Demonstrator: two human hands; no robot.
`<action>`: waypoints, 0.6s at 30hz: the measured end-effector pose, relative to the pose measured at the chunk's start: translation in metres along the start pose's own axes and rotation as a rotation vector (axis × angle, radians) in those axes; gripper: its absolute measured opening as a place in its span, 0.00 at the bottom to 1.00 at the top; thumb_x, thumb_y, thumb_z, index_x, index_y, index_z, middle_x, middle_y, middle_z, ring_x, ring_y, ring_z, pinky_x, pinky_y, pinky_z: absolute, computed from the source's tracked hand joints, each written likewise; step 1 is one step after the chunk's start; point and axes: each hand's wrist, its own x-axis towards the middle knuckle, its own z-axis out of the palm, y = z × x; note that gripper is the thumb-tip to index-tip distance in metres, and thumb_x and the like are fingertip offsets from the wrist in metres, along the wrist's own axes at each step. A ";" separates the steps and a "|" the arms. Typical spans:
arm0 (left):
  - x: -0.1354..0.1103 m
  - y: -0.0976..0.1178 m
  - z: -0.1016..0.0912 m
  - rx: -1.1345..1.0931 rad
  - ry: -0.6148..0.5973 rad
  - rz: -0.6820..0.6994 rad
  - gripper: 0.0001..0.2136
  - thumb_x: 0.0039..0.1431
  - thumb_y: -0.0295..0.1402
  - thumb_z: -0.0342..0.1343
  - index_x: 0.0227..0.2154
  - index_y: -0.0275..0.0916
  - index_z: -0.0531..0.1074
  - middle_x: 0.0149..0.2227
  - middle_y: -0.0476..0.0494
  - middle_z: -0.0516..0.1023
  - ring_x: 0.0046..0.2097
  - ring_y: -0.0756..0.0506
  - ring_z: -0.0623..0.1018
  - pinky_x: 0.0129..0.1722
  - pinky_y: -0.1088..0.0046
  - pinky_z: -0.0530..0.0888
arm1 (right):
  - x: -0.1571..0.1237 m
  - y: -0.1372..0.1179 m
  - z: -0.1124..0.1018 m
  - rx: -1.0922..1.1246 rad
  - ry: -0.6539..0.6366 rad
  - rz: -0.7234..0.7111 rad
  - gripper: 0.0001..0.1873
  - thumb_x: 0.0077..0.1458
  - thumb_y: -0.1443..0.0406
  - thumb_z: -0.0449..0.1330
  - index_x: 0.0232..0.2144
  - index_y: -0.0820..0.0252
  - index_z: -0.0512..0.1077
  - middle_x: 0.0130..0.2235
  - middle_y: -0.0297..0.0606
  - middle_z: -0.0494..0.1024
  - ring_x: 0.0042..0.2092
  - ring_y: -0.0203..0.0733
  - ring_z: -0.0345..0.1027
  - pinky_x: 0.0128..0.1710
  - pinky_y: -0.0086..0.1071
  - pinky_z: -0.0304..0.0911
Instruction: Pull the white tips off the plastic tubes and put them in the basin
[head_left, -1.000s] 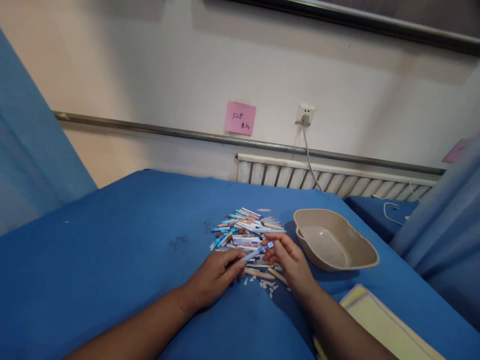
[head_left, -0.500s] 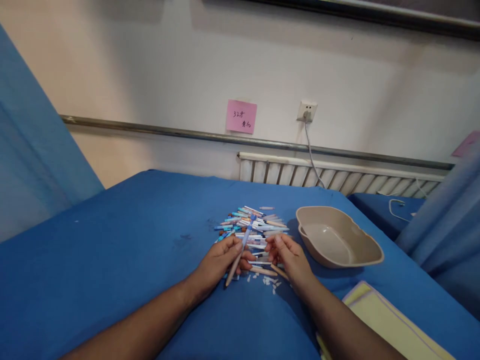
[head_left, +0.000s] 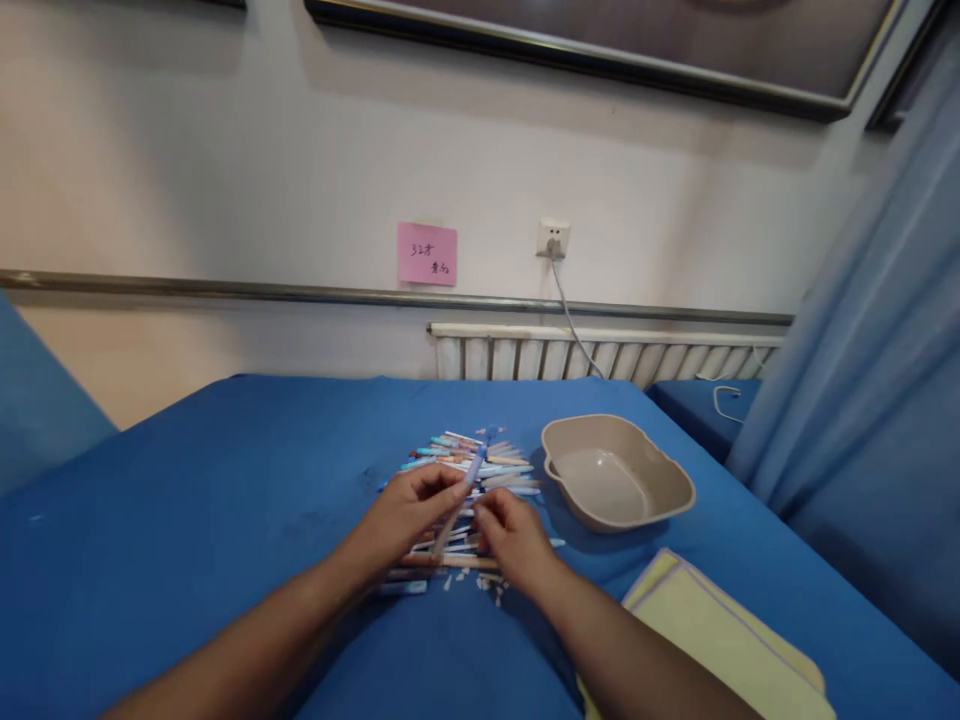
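Note:
Between the thumb and fingers of my left hand [head_left: 416,508] is a pen [head_left: 475,466], blue at the upper end and greyish beige lower down, held at a slant. My right hand [head_left: 519,542] is closed just right of the pen's lower half, its fingertips curled together. Whatever they pinch, if anything, is hidden. Under and behind both hands spreads a pile of pens [head_left: 511,480] in white, light blue, brown and beige. Several small white bits [head_left: 463,576] lie on the blue cloth in front of the pile.
A beige basin [head_left: 600,480] stands right of the pens. Folded yellow cloth [head_left: 712,630] lies near my right forearm. Behind the blue-covered surface [head_left: 225,500] are a white radiator [head_left: 517,355] and a wall with a socket [head_left: 553,240]. A blue curtain [head_left: 862,330] hangs at right.
The view has shifted right and tilted up. My right hand has come closer to the left hand and the pen. The left hand still holds the pen.

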 end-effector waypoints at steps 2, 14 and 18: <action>0.019 0.023 0.009 0.101 -0.048 0.089 0.16 0.47 0.45 0.59 0.28 0.35 0.73 0.25 0.50 0.72 0.28 0.50 0.70 0.28 0.77 0.66 | -0.001 -0.002 0.001 -0.192 0.016 -0.079 0.08 0.54 0.62 0.53 0.30 0.59 0.69 0.25 0.32 0.73 0.25 0.34 0.66 0.26 0.26 0.59; 0.155 0.060 0.146 0.679 -0.337 0.341 0.12 0.52 0.37 0.53 0.29 0.33 0.75 0.26 0.49 0.74 0.29 0.50 0.71 0.29 0.78 0.66 | -0.010 -0.027 -0.009 -0.629 -0.168 -0.200 0.14 0.55 0.65 0.52 0.42 0.57 0.71 0.43 0.39 0.77 0.43 0.44 0.71 0.39 0.31 0.62; 0.168 0.048 0.168 0.824 -0.399 0.331 0.09 0.50 0.35 0.55 0.25 0.35 0.75 0.21 0.51 0.72 0.26 0.50 0.69 0.26 0.78 0.63 | -0.007 -0.031 -0.010 -0.698 -0.190 -0.275 0.20 0.57 0.63 0.49 0.52 0.56 0.66 0.50 0.41 0.73 0.51 0.47 0.66 0.46 0.35 0.61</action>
